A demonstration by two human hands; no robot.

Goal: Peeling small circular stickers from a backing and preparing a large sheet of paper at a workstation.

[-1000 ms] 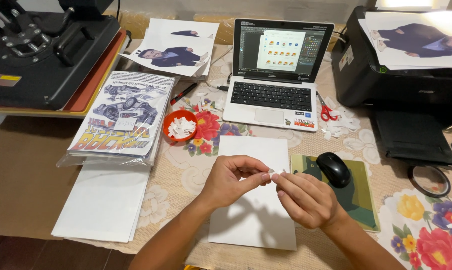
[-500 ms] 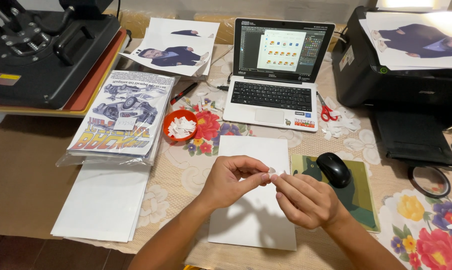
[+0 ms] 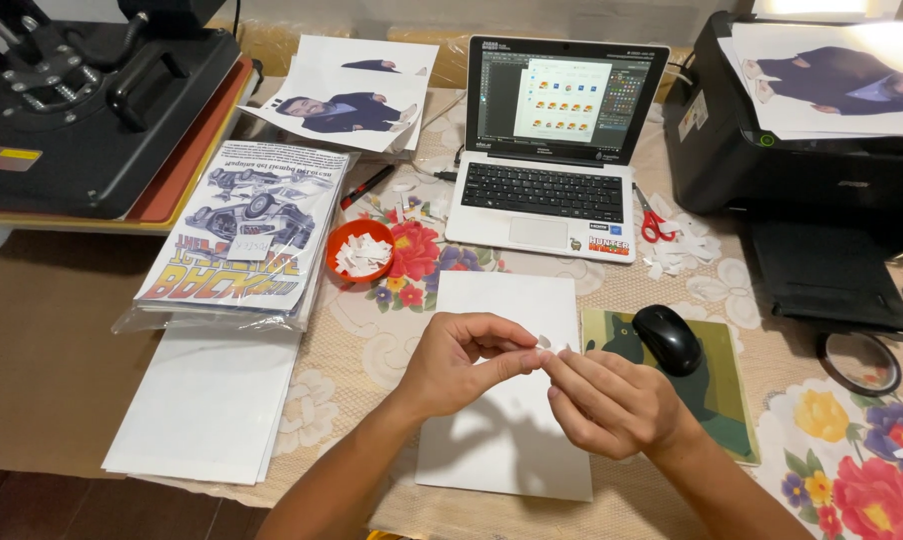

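Nearest, both hands meet over a white sheet (image 3: pixel 507 400) on the lace tablecloth (image 3: pixel 362 350). Left hand (image 3: pixel 457 362) and right hand (image 3: pixel 607 400) each pinch one small white scrap (image 3: pixel 545 343) between thumb and fingertips; scrap is held just above the sheet, possibly a label or sticker, too small to tell.

Left of the sheet: stack of white paper (image 3: pixel 207 405). Right: black mouse (image 3: pixel 669 338) on a green pad (image 3: pixel 717 385).

Further out: clear bag (image 3: pixel 247 235) holding a rectangular car print with orange-yellow lettering and a small white tag at its middle. Beside it, a red bowl (image 3: pixel 362 252) of white scraps. Red scissors (image 3: pixel 654 220) lie among loose scraps right of the laptop (image 3: pixel 562 150), which is open with rows of small orange pictures on screen.

Farthest: black heat press (image 3: pixel 82 110) with a yellow triangle label, left; cut-out prints (image 3: pixel 347 95) centre; black printer (image 3: pixel 802 150) with a print on top, right.
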